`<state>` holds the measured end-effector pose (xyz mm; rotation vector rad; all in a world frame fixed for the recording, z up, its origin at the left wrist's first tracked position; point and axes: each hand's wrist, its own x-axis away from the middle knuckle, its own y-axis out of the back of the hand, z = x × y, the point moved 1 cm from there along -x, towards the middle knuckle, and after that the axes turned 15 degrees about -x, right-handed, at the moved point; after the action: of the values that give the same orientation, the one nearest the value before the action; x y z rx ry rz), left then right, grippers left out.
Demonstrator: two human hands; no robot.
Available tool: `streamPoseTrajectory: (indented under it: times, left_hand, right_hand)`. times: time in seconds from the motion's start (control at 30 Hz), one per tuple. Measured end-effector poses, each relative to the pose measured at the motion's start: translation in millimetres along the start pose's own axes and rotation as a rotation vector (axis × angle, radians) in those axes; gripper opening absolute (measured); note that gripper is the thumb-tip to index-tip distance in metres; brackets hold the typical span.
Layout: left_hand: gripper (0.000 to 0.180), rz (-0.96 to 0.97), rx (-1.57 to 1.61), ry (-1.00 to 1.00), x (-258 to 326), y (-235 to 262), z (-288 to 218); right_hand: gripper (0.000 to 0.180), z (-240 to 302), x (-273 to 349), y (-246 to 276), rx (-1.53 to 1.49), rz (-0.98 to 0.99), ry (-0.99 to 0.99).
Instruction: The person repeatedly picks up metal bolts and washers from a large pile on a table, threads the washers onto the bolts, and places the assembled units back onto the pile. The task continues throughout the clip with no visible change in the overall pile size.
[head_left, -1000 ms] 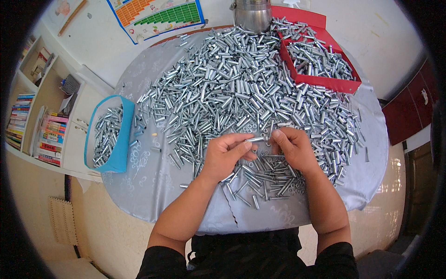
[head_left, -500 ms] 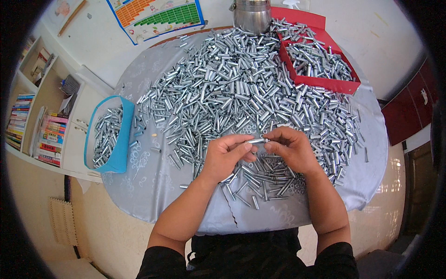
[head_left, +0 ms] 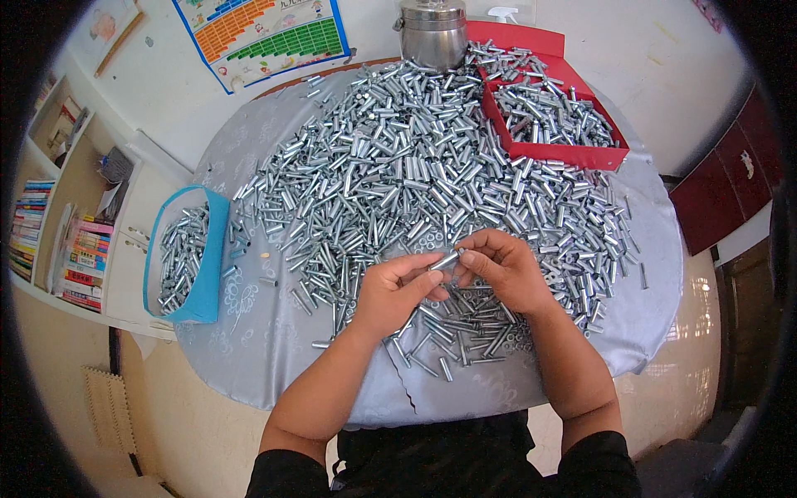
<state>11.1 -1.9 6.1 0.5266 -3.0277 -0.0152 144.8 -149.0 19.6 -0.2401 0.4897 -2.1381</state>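
While pinched between both hands above the bench's (head_left: 274, 349) near edge, small metal tube (head_left: 444, 261) slants up-right: lower end clamped in left hand (head_left: 397, 292) fingers, upper end in right hand (head_left: 498, 270) fingers, both equally close.

Both forearms come up from the lower edge and converge at the middle. The left hand (head_left: 397, 292) is curled, thumb and fingers pinched toward the right hand (head_left: 498, 267). The right hand is also curled, its fingertips (head_left: 466, 256) meeting the left's; wrists bent slightly inward
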Motion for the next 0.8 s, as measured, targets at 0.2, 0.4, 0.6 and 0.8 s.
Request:
streamPoseTrajectory:
  times: [0.2,0.4,0.6,0.8]
  left_hand:
    - [0.025,-0.325,-0.067,-0.075,-3.1,9.5,1.0]
    - [0.023,-0.421,-0.037,-0.099,-5.4,13.8,-4.7]
    - [0.02,-0.526,-0.059,-0.136,-2.1,16.5,-4.1]
    - [0.017,-0.711,-0.093,-0.181,-5.9,31.3,-8.7]
  right_hand:
    - [0.014,18.6,1.8,14.8,0.199,0.007,-0.225]
    - [0.055,36.3,-12.0,35.4,-0.433,-0.24,0.422]
    - [0.037,15.8,-12.9,35.5,-0.181,-0.326,0.242]
    - [0.026,8.5,-11.3,38.2,-0.102,-0.392,0.199]
